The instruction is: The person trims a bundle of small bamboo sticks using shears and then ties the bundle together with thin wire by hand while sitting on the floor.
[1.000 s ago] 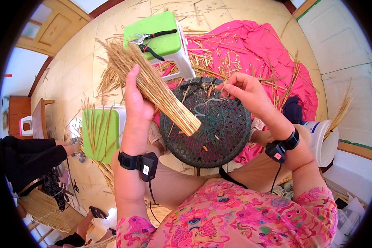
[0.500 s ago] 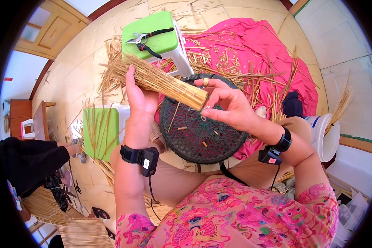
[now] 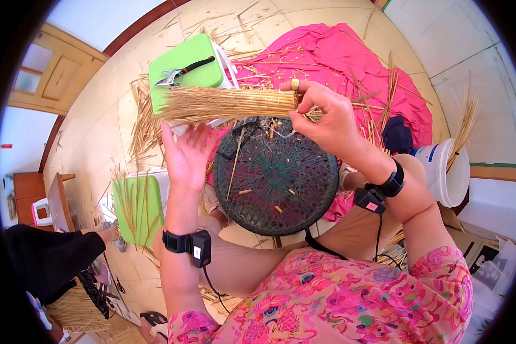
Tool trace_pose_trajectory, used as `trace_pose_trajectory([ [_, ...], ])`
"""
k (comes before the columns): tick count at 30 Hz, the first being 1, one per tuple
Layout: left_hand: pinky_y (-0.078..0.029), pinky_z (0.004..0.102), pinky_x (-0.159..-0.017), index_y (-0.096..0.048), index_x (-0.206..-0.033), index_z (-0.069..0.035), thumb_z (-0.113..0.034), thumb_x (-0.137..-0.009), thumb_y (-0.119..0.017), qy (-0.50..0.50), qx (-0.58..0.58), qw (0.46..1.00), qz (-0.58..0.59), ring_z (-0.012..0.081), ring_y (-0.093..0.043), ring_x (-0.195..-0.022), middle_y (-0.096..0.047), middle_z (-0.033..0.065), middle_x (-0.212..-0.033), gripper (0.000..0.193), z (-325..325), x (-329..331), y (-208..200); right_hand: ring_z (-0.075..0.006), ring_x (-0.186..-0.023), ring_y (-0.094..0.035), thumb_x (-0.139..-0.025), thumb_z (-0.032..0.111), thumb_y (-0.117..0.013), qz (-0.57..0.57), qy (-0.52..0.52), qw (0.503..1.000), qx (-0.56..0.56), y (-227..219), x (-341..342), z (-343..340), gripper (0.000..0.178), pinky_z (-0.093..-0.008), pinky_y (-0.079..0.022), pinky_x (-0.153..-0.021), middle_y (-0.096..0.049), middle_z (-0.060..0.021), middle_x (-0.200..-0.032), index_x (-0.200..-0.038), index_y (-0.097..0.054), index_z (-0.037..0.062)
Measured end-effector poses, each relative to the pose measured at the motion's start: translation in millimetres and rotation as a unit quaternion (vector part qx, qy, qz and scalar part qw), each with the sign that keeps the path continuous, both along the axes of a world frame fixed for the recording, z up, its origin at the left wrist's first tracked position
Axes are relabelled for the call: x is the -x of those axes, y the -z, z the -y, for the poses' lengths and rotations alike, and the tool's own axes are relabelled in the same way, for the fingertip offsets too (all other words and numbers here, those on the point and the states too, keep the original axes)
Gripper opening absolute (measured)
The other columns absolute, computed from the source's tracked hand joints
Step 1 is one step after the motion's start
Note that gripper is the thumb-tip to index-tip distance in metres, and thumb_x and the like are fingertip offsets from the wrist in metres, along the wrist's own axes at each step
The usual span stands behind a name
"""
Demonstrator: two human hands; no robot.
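A straw bundle lies level across the air in front of me, its feathery tips spread to the left and its cut stalk ends to the right. My right hand, with a wide ring on one finger, pinches those cut ends between thumb and fingers. Just below the feathery part, my left hand is open, palm up and fingers spread; whether its fingertips touch the straw is hard to tell. Beneath the bundle stands a round dark woven stool with a few short stalk pieces on top.
Pruning shears lie on a green-topped stool. A second green stool bears loose stalks. Cut pieces litter a pink cloth. A white bucket holding stalks stands right. At left is another person's dark clothing.
The bundle has swung from slanting to nearly level. My left hand has opened away beneath it and dropped lower; my right hand has closed on the cut ends.
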State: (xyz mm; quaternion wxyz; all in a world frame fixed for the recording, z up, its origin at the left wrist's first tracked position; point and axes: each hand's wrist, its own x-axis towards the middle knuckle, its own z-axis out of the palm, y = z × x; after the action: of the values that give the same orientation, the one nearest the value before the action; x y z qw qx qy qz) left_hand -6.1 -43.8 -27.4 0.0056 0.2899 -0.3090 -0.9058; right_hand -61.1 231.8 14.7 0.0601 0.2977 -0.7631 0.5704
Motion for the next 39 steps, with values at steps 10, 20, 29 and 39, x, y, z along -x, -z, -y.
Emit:
trace_pose_trajectory([
  [10,-0.041,0.0388,-0.093,-0.054,-0.105,-0.005,-0.02,-0.063,-0.08,0.181,0.757,0.542,-0.318,0.0283,-0.056,-0.096,-0.057,0.008,-0.103,0.052,-34,-1,-26,-0.0317,-0.099,-0.063,-0.067,-0.007,-0.064,-0.229,-0.133,0.956,-0.122,-3,-8,4,0.019,-0.039,-0.054,-0.082,-0.065,-0.0117,-0.104,-0.067,-0.047,0.0002],
  [20,-0.05,0.0388,-0.071,-0.052,-0.111,-0.009,-0.024,-0.068,-0.076,0.344,0.672,0.611,-0.239,0.0331,-0.063,-0.084,-0.064,0.013,-0.092,0.052,-40,-8,-29,-0.0225,-0.101,-0.061,-0.075,0.0,-0.067,0.057,-0.114,0.992,0.014,-14,2,-11,0.014,-0.0336,-0.051,-0.083,-0.063,-0.0144,-0.111,-0.071,-0.054,0.0007],
  [29,-0.048,0.0413,-0.076,-0.035,-0.136,-0.011,-0.038,-0.066,-0.08,0.391,0.723,0.516,-0.242,0.0368,-0.061,-0.085,-0.063,0.0185,-0.095,0.087,-41,-10,-23,-0.0119,-0.077,-0.062,-0.089,0.007,-0.059,0.205,0.168,0.918,0.294,-4,84,-65,0.006,-0.0212,-0.045,-0.057,-0.067,-0.014,-0.096,-0.086,-0.056,0.0013],
  [39,-0.046,0.0428,-0.076,-0.047,-0.113,-0.004,-0.034,-0.073,-0.074,0.291,0.827,0.414,-0.246,0.0343,-0.061,-0.085,-0.063,0.0163,-0.09,0.057,-39,-6,-5,-0.0055,-0.048,-0.043,-0.094,0.008,-0.049,0.214,-0.155,0.7,0.664,-18,144,-220,0.012,-0.0196,-0.031,-0.042,-0.046,0.0001,-0.063,-0.084,-0.048,0.0001],
])
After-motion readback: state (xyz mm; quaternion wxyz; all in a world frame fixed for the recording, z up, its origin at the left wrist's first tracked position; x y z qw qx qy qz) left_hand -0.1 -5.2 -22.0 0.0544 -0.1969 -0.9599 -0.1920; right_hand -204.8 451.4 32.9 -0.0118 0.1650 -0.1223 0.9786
